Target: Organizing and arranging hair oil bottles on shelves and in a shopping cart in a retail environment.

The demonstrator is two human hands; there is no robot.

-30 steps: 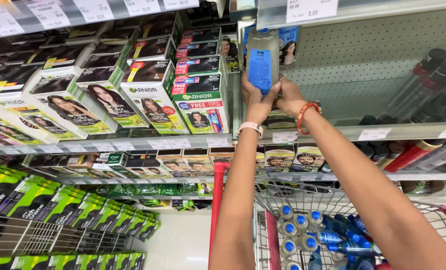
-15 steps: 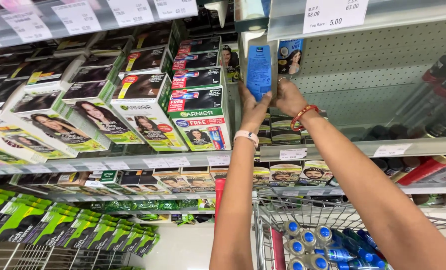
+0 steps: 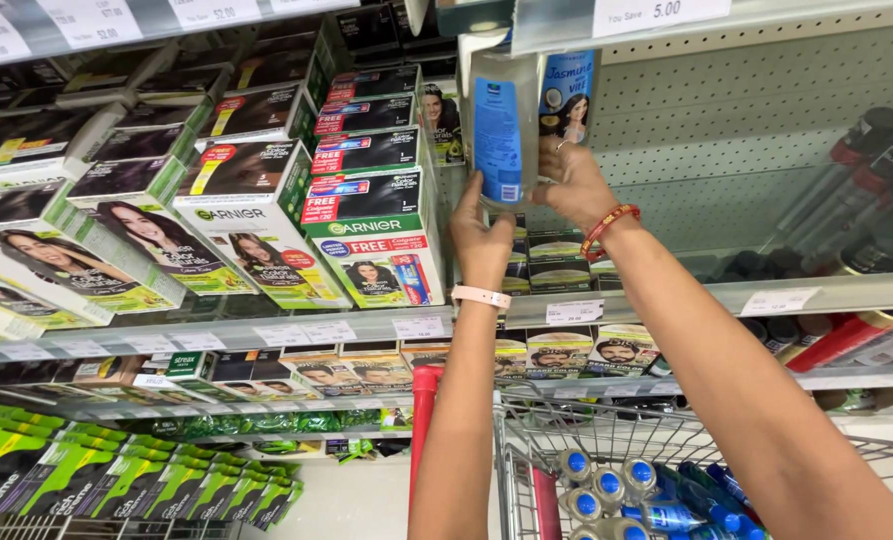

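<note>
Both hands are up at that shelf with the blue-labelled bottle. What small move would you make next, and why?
Probably ease the bottle a little further back onto the shelf. The left hand and right hand both grip it, raised, beside another bottle, apparently not yet set down.

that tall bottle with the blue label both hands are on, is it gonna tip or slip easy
Probably tippy: the bottle is tall and narrow. Its glossy surface may be slippery, which fits the left hand supporting it low while the right hand steadies its side. It looks rigid, not floppy.
</note>
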